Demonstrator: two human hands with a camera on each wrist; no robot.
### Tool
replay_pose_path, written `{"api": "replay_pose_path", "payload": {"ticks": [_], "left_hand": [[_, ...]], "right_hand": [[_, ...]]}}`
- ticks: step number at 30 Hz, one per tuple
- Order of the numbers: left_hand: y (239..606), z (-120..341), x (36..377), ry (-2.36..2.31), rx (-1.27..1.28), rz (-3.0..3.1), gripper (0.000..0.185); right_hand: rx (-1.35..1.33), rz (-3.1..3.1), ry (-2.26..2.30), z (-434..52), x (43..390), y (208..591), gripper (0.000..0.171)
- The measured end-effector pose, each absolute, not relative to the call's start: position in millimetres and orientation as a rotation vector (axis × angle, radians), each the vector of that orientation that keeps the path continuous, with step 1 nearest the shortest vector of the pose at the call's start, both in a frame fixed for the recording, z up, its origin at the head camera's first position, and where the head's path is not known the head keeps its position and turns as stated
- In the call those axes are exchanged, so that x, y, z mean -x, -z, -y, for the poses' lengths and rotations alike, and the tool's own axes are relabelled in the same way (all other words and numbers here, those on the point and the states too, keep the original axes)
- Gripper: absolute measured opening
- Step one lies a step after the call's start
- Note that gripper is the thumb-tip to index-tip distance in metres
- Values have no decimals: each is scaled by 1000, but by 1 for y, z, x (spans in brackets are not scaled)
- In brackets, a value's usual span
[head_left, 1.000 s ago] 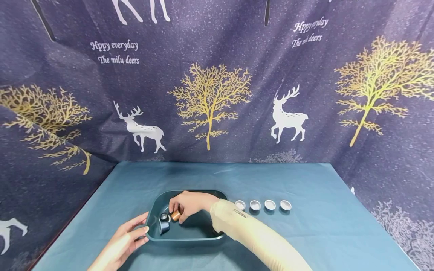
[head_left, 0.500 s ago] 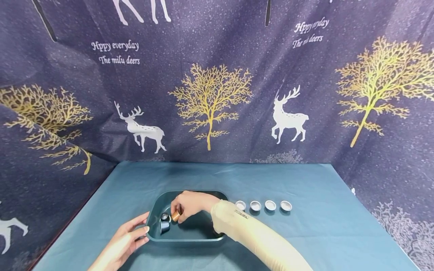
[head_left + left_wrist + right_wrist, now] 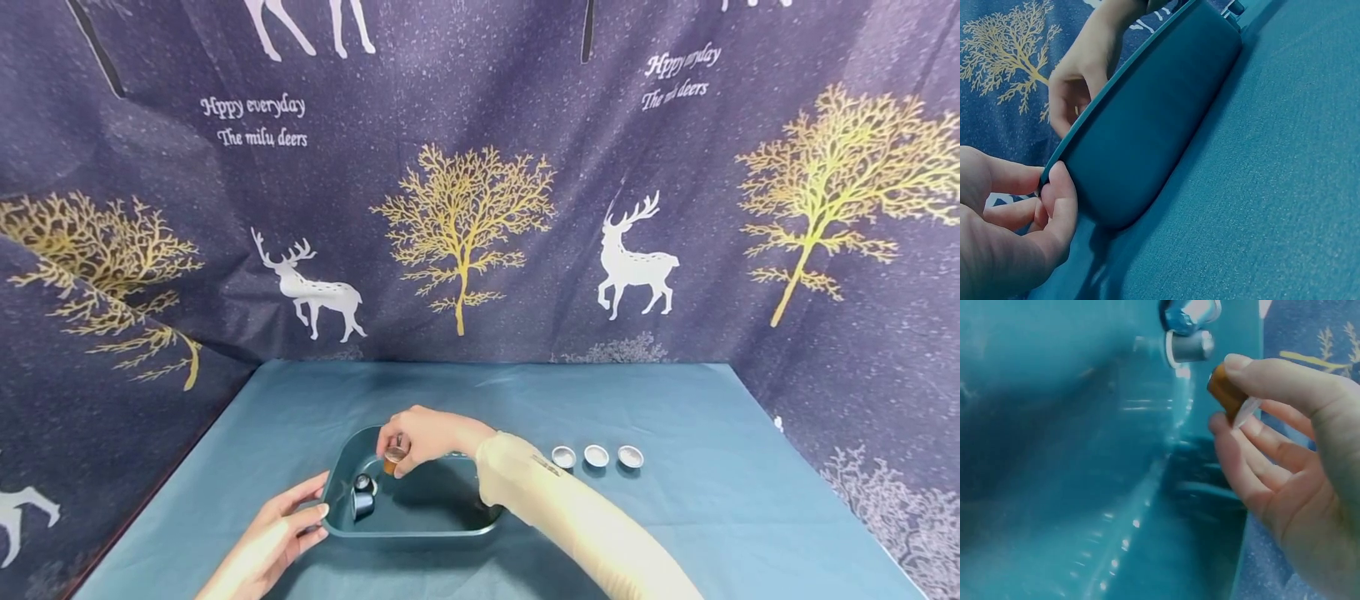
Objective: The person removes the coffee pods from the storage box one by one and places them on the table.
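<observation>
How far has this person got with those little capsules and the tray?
Three capsules show in a row on the tablecloth right of the tray; the sleeve may hide more. In hand: the right hand pinches a copper capsule above the tray, while the left hand holds the tray's near left corner. Left: two darker capsules lie inside the tray.

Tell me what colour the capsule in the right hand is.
The capsule is copper-orange, clearest in the right wrist view.

In tray (image 3: pixel 420 527): two capsules (image 3: pixel 363 493) at left. Above them, third capsule (image 3: pixel 393 459) in right hand (image 3: pixel 420 435). Right of tray: three cups (image 3: pixel 597 456).
</observation>
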State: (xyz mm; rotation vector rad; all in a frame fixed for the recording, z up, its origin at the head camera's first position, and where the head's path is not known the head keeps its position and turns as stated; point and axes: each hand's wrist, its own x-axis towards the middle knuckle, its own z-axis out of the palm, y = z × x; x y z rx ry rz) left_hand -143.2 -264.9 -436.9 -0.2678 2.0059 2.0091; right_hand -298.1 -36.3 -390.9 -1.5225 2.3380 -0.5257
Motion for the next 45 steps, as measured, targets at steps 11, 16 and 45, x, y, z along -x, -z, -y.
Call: {"api": "replay_pose_path", "payload": {"ticks": [11, 16, 45], "left_hand": [[440, 266, 143, -2002, 269, -2004, 74], [439, 265, 143, -2007, 272, -2001, 74], [437, 266, 142, -2017, 288, -1987, 74]], "right_hand": [[1490, -2320, 621, 19, 295, 379, 35], [1514, -2344, 647, 14, 292, 377, 38], [1189, -2323, 1269, -51, 272, 387, 39]]}}
